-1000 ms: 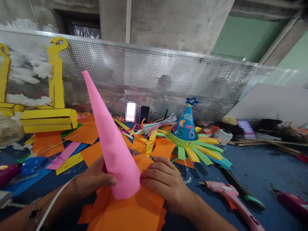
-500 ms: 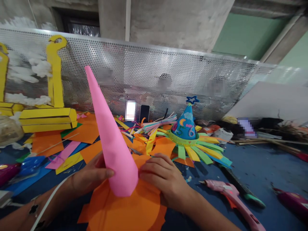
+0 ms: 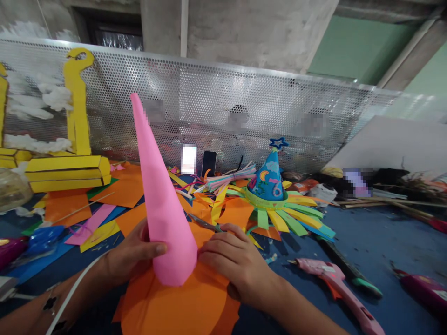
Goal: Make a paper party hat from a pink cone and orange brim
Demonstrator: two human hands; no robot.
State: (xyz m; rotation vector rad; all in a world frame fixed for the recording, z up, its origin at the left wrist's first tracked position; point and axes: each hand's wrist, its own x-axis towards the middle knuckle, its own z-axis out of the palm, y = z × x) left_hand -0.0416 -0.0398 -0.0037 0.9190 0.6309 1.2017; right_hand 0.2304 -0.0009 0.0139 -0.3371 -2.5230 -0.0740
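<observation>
I see left hand (image 3: pixel 134 250) clamped on pink cone (image 3: pixel 164 209), likely steadying its tilt | right hand (image 3: pixel 237 263) beside cone's base, grip I can't tell | orange paper (image 3: pixel 174 311) under cone

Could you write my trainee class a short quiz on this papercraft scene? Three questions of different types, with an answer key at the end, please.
1. Multiple choice. What is the main colour of the star-topped hat?
A) orange
B) blue
C) white

2. True or false. The pink glue gun lies to the right of the person's right hand.

3. Short answer. Which hand's thumb shows against the pink paper cone?

Key
1. B, blue.
2. True.
3. The left hand.
</observation>
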